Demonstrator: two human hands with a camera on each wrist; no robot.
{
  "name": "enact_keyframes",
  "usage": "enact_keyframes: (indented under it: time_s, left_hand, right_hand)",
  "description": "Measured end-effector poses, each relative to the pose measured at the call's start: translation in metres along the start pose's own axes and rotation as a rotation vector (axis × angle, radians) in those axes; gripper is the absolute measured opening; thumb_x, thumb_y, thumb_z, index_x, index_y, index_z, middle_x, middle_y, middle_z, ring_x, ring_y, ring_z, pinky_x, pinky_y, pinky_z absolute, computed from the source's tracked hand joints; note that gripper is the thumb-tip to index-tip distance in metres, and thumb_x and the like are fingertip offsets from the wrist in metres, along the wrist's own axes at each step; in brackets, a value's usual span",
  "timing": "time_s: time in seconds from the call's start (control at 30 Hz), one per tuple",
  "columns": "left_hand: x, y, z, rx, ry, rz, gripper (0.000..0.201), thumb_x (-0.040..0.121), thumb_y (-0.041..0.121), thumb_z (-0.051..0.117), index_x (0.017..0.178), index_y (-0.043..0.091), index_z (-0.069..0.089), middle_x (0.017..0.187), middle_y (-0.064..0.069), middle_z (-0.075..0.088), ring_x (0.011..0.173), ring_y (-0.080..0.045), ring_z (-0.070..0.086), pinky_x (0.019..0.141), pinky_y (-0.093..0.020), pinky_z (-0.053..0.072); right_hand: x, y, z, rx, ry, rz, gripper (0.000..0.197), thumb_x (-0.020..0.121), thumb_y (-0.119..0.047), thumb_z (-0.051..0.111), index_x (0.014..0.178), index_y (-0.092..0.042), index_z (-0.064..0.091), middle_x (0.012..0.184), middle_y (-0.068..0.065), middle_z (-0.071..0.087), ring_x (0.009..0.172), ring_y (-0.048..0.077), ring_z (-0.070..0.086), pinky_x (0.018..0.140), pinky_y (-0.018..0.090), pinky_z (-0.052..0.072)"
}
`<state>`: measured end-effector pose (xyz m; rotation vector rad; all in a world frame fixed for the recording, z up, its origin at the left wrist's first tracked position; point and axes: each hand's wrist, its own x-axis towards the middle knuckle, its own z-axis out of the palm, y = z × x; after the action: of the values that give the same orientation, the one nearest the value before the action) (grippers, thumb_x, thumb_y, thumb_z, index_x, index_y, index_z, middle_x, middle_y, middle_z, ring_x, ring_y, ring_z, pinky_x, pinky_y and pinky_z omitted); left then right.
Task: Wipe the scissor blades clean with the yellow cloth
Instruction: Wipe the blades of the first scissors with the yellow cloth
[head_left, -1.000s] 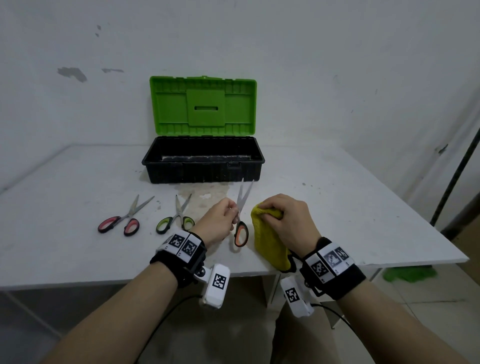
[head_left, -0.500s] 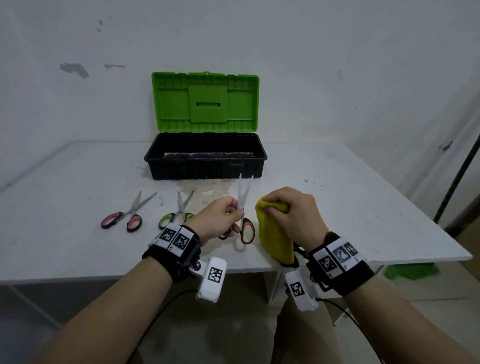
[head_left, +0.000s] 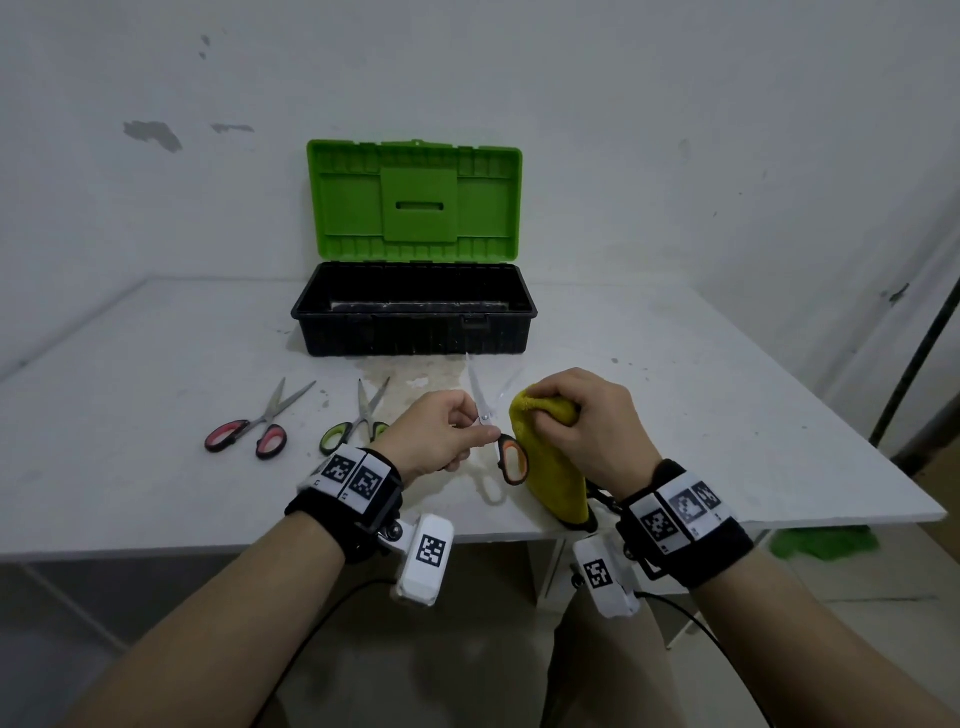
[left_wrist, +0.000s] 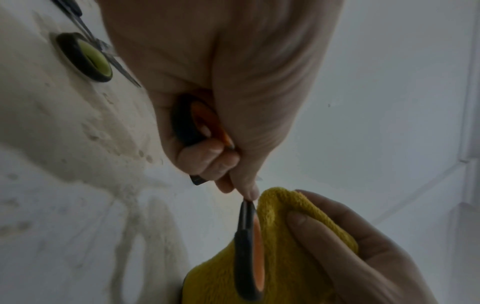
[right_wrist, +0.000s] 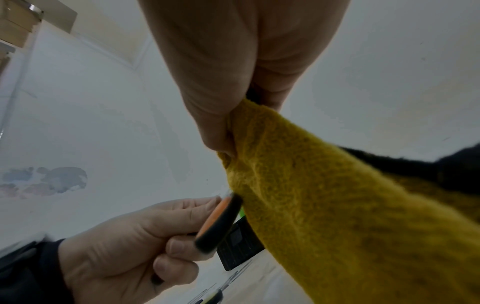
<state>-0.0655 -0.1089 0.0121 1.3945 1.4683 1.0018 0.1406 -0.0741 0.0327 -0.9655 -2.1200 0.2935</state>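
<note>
My left hand (head_left: 441, 436) grips the orange-handled scissors (head_left: 511, 460) above the table, one handle loop curled inside the fingers (left_wrist: 207, 156). The blades (head_left: 480, 387) point up and away, spread apart in a V. The free orange loop (left_wrist: 250, 251) hangs beside the yellow cloth (head_left: 553, 467). My right hand (head_left: 582, 421) clutches the cloth's bunched top, and the rest of the cloth (right_wrist: 324, 216) hangs down toward the table's front edge. The cloth sits just right of the blades; whether it touches them I cannot tell.
An open toolbox (head_left: 415, 312) with a green lid (head_left: 415, 200) stands at the back of the white table (head_left: 130, 457). Red-handled scissors (head_left: 249, 434) and green-handled scissors (head_left: 358, 423) lie left of my hands. A green thing (head_left: 826, 540) lies on the floor at right.
The scissor blades have spread apart from nearly closed into a V. Both hands have stayed close together over the table's front.
</note>
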Motion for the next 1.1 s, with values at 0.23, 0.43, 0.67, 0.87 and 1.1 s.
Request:
enact_keyframes:
  time_s: [0.23, 0.43, 0.67, 0.87, 1.1]
  left_hand:
    - [-0.001, 0.002, 0.002, 0.037, 0.012, 0.031, 0.017, 0.098, 0.019, 0.062, 0.085, 0.008, 0.057, 0.065, -0.004, 0.058, 0.053, -0.014, 0.047, 0.047, -0.025, 0.040]
    - [-0.002, 0.005, 0.005, 0.109, -0.046, 0.084, 0.016, 0.097, 0.019, 0.063, 0.084, 0.010, 0.058, 0.059, 0.002, 0.051, 0.053, -0.014, 0.044, 0.048, -0.025, 0.036]
    - [0.001, 0.005, 0.003, 0.176, -0.055, 0.061, 0.023, 0.097, 0.020, 0.064, 0.076, 0.015, 0.056, 0.051, 0.008, 0.049, 0.051, -0.012, 0.043, 0.047, -0.022, 0.036]
    - [-0.001, 0.000, 0.002, 0.089, -0.021, -0.017, 0.016, 0.098, 0.020, 0.063, 0.086, 0.009, 0.059, 0.053, 0.008, 0.049, 0.052, -0.011, 0.043, 0.049, -0.025, 0.037]
    - [-0.001, 0.004, 0.011, 0.056, -0.064, 0.043, 0.018, 0.098, 0.018, 0.062, 0.081, 0.012, 0.057, 0.052, 0.008, 0.048, 0.051, -0.011, 0.041, 0.047, -0.024, 0.035]
  right_hand:
    - [0.001, -0.005, 0.003, -0.008, -0.041, -0.125, 0.022, 0.078, -0.011, 0.076, 0.099, -0.017, 0.073, 0.101, -0.004, 0.066, 0.092, 0.006, 0.059, 0.084, 0.009, 0.043]
    - [0.000, -0.005, 0.014, -0.016, -0.068, -0.164, 0.018, 0.080, -0.009, 0.075, 0.097, -0.014, 0.075, 0.099, -0.001, 0.065, 0.087, 0.013, 0.062, 0.079, 0.022, 0.052]
    - [0.012, 0.012, 0.008, -0.077, 0.061, -0.018, 0.013, 0.079, -0.006, 0.073, 0.090, -0.012, 0.075, 0.092, 0.002, 0.066, 0.083, 0.017, 0.061, 0.078, 0.029, 0.052]
    - [0.013, 0.016, -0.016, -0.068, 0.224, 0.026, 0.013, 0.076, -0.005, 0.075, 0.086, -0.012, 0.075, 0.087, 0.000, 0.069, 0.079, 0.013, 0.061, 0.077, 0.001, 0.038]
    - [-0.007, -0.001, 0.014, -0.012, -0.010, -0.101, 0.013, 0.082, -0.012, 0.074, 0.094, -0.015, 0.076, 0.095, -0.002, 0.067, 0.083, 0.010, 0.062, 0.077, 0.020, 0.051]
